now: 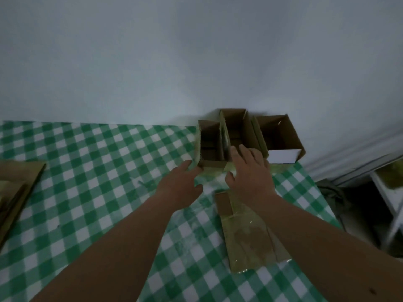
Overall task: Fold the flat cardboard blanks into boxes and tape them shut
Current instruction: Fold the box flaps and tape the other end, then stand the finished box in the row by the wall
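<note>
Three open boxes in a row against the wall at the far table edge, just ahead of both hands; left hand loosely spread, holding nothing, fingertips near the leftmost box's corner; right hand spread, nearer, over the middle box's front edge; contact unclear; no legible writing or labels anywhere.

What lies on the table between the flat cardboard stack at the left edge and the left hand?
In the head view, only bare checked tablecloth shows between the flat cardboard stack and the left hand.
</note>
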